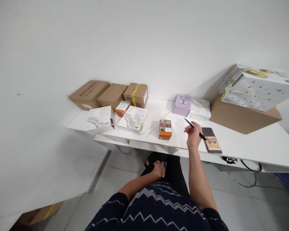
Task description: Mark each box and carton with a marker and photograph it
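Note:
My right hand (194, 136) is closed around a black pen (189, 123), held above the white desk. Just to its right lies a phone (209, 134) with a printed back, face down. My left hand (159, 169) rests in my lap with its fingers curled; their inner side is hidden. A small orange and blue box (165, 129) stands alone near the desk's front edge, left of the pen. Farther left are another small orange box (122, 108), a white spotted box (133, 119) and a white box (100, 118) with a dark gap at its end.
Brown cartons (135, 95) line the wall at the back left. A lilac box (182, 104) touches a white spotted box (199, 109). At the right, a large avocado-print box (257, 89) sits on a brown carton (240, 117). Cables (251, 166) hang below the desk (252, 144).

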{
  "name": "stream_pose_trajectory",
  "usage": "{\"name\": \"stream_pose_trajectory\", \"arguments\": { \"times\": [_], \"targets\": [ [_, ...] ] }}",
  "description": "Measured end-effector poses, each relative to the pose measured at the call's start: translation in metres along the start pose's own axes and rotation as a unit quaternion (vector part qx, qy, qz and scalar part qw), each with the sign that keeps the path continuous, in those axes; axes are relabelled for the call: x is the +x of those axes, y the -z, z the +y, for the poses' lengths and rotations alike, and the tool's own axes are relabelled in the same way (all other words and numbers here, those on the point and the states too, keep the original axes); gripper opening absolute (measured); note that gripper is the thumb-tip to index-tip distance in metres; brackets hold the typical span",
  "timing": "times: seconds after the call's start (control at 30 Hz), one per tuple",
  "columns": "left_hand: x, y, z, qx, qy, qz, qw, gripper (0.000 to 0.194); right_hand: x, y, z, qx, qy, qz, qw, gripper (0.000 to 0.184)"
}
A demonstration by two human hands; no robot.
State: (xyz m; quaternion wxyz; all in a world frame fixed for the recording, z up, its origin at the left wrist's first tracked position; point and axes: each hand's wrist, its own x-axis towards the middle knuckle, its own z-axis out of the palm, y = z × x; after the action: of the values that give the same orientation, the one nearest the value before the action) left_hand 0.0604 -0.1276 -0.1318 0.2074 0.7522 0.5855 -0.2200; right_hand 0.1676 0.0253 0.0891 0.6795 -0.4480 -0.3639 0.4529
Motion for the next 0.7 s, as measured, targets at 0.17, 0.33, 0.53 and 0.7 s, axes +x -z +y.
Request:
{"name": "stream_pose_trajectory", "arguments": {
  "times": [0.17,0.33,0.53,0.7],
  "targets": [
    [-0.009,0.003,-0.011,-0.024,0.01,0.038,0.999,0.039,-0.013,-0.033,-0.011,-0.055,0.049,-0.086,0.994,0.019],
    [-0.012,0.001,-0.014,-0.028,0.048,0.052,0.997,0.052,-0.021,-0.057,0.006,-0.144,0.051,-0.108,0.982,0.017],
    [-0.003,-0.003,-0.008,-0.042,0.062,0.047,0.996,0.046,-0.014,-0.063,0.027,-0.266,0.026,-0.147,0.952,0.028],
    [0.005,-0.003,-0.004,-0.038,0.049,0.077,0.995,0.039,-0.012,-0.065,0.03,-0.308,0.024,-0.143,0.94,0.021]
  ]
}}
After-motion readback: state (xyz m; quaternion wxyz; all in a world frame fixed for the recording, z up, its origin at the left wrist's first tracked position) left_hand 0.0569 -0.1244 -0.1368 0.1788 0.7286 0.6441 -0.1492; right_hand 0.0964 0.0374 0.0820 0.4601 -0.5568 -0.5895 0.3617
